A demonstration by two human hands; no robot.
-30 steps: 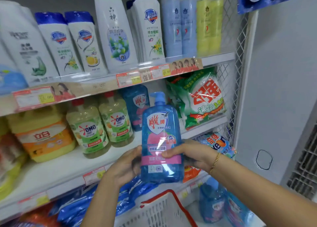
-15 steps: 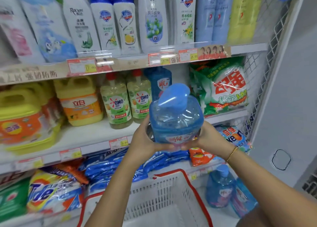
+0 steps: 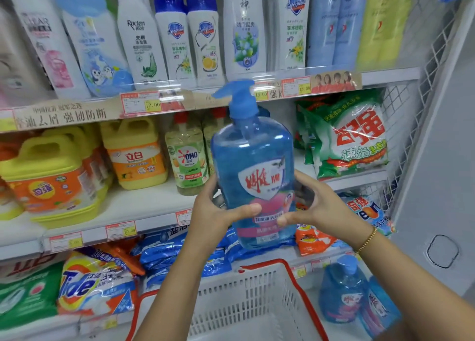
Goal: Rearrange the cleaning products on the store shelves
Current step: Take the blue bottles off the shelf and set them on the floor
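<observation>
Left hand (image 3: 214, 213) and right hand (image 3: 312, 207) grip upright blue pump bottle (image 3: 253, 176), blue liquid inside

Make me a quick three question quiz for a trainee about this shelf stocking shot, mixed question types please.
1. True or false: the left hand and right hand both grip the blue pump bottle.
2. The bracelet is on which wrist? A left, B right.
3. Fill in: below the hands sits a white, red-rimmed ____.
Key: 1 true; 2 B; 3 basket.
</observation>
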